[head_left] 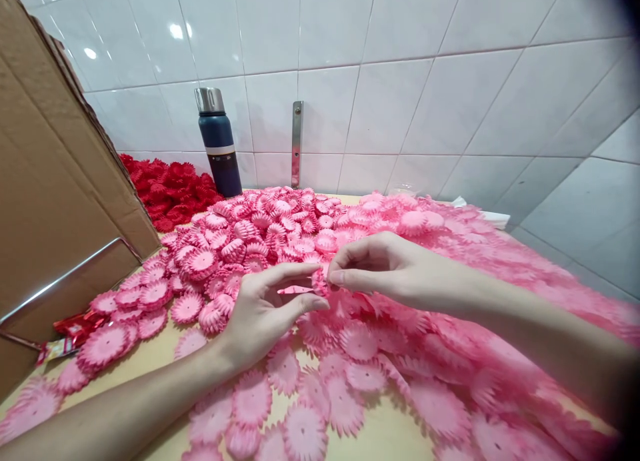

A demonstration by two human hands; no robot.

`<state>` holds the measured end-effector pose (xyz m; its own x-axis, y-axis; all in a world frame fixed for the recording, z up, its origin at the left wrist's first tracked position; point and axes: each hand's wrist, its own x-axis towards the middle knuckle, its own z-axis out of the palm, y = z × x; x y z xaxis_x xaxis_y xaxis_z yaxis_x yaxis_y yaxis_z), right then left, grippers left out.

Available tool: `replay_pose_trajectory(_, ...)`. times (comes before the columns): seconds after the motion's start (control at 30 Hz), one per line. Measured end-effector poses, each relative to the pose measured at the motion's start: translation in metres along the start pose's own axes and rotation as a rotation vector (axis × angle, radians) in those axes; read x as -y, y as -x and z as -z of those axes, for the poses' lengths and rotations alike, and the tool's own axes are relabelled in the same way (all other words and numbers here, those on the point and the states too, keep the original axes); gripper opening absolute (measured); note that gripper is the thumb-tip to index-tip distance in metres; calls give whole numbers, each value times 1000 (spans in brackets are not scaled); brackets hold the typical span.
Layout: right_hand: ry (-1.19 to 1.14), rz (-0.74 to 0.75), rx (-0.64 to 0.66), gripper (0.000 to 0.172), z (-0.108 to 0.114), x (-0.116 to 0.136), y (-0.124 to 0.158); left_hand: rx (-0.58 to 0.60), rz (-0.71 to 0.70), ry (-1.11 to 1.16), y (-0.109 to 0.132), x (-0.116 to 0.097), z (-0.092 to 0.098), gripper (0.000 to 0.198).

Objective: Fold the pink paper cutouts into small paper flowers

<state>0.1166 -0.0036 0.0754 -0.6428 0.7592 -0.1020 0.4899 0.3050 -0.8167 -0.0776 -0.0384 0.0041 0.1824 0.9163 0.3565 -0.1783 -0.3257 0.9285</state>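
In the middle of the view, my left hand (263,317) comes in from the lower left, its thumb and fingers curved around a small, bunched pink petal disc (319,281). My right hand (373,264) reaches in from the right, thumb and forefinger pinched at the same disc's right edge. My fingers hide part of that disc. Below and around both hands lie many loose pink scalloped petal discs (306,429), flat ones with a small hole at the centre. Behind my left hand rises a heap of thicker, stacked pink discs (200,262).
A dark blue bottle (219,141) with a steel cap stands at the back beside a pile of red petal discs (173,187). Cardboard (65,147) walls off the left, near a red wrapper (80,326). A metal bracket (297,144) is fixed to the tiled wall (400,107).
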Motion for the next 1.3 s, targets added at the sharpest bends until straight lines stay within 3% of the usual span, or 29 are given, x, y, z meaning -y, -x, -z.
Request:
replay_pose_trajectory(0.7,-73,20,88,30,-3,0,2,4,0,-30,0,0,-1,28)
replay_pose_trajectory(1.3,-82,39,96,30,-2,-3,1,1,8,-16,1,0,-2,29)
